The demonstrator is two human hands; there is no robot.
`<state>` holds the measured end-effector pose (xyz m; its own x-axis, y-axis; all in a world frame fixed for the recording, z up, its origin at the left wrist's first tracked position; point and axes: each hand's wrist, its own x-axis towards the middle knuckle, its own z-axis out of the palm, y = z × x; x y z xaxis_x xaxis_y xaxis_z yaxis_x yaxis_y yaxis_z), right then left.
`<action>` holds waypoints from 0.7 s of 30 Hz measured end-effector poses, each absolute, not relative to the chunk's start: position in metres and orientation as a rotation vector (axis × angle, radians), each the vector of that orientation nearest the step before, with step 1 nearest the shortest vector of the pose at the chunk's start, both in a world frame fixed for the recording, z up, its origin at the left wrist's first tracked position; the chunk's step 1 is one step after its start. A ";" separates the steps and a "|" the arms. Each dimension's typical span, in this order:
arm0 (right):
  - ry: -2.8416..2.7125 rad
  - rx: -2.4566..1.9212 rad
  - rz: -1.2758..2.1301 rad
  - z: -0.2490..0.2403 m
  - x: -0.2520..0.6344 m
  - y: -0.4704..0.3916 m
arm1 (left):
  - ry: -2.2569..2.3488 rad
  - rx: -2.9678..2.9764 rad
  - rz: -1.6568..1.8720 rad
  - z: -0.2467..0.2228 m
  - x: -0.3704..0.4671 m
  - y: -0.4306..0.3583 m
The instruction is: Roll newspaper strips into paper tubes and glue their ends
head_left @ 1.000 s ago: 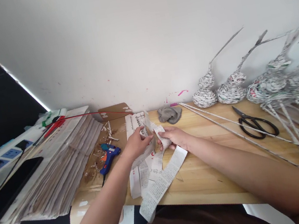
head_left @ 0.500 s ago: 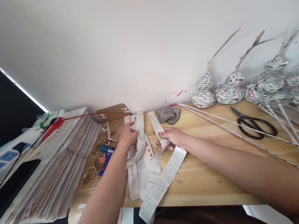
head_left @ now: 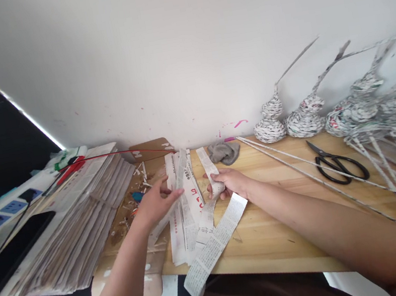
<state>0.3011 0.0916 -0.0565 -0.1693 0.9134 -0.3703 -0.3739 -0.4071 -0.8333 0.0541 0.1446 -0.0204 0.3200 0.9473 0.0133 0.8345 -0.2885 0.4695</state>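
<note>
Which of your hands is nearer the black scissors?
The right. The right hand is to the left of the black scissors, gripping paper strips; the left hand is farther left, on the right hand's far side from them.

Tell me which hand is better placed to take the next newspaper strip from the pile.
The left hand, probably: it is close beside the pile of strips, though whether it pinches a blurred strip is unclear. The right hand grips a curled strip.
</note>
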 end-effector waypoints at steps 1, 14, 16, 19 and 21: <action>-0.732 -1.122 1.736 -0.057 0.301 0.092 | 1.562 2.250 0.333 -0.020 0.051 0.138; -0.703 -1.045 1.763 -0.053 0.304 0.088 | 1.002 2.445 0.275 -0.034 0.062 0.000; -0.659 -1.008 1.780 -0.052 0.305 0.089 | 1.042 2.343 0.174 -0.035 0.045 -0.008; -0.585 -0.954 1.796 -0.049 0.307 0.089 | 1.099 2.235 0.027 -0.031 0.017 -0.014; -0.551 -0.933 1.788 -0.047 0.309 0.089 | 1.187 2.184 -0.067 -0.027 -0.001 -0.020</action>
<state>0.3087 0.0891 -0.0473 -0.1985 0.9182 -0.3428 -0.5660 -0.3930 -0.7247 -0.0007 -0.0197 -0.0270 0.5901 0.7353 -0.3332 0.7683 -0.3847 0.5116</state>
